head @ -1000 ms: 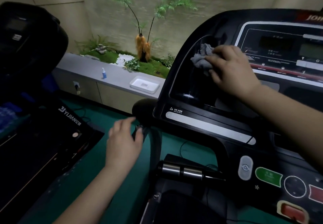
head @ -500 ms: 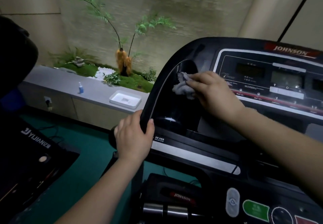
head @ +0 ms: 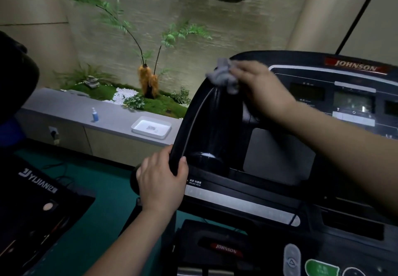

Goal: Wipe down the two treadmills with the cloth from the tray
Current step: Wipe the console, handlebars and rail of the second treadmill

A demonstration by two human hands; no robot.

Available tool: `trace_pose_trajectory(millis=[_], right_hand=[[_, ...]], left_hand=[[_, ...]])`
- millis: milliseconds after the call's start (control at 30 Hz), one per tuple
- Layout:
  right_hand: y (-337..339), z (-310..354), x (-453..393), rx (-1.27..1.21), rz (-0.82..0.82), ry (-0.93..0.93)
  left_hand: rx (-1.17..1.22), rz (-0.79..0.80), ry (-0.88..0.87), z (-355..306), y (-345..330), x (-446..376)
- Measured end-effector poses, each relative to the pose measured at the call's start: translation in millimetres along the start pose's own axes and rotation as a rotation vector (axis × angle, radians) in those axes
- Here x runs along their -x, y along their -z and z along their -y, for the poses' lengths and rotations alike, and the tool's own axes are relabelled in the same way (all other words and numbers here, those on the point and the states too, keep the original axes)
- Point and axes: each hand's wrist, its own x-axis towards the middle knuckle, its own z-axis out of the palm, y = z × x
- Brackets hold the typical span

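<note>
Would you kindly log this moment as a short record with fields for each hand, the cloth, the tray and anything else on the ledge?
left hand: grips the left edge of the treadmill console
right hand: holds the cloth
cloth: grey, bunched, pressed on the console's top left corner
tray: white, on the ledge, no cloth in it
spray bottle: upright on the ledge, left of the tray
</note>
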Motion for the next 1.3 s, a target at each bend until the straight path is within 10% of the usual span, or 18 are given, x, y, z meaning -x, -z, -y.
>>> trace_pose_trajectory(millis=[167, 400, 600, 833, 1067, 1300], right_hand=[[-7.7, -37.1, -35.5, 0.009, -0.11, -0.233], [-20.5, 35.9, 3.0, -0.015, 0.147, 0.166], [-23.2, 0.4, -33.9, -0.023, 0.077, -0.085], [-49.1, 88.3, 28.9, -0.117, 0.175, 0.488], [5.7, 15.3, -28.6, 0.153, 0.057, 0.097], [0.8, 31.8, 5.0, 0.181, 0.243, 0.205]], left_hand=[[0.008, -0.02, 0.001, 1.1, -1.3, 0.4], [0.01, -0.018, 0.002, 0.3, -1.0, 0.5], [0.015, -0.033, 0.001, 0.4, -0.9, 0.4], [0.009, -0.061, -0.001, -0.5, -0.9, 0.4], [0.034, -0.049, -0.001, -0.9, -0.3, 1.5], [0.015, -0.042, 0.002, 1.1, -2.9, 0.6]])
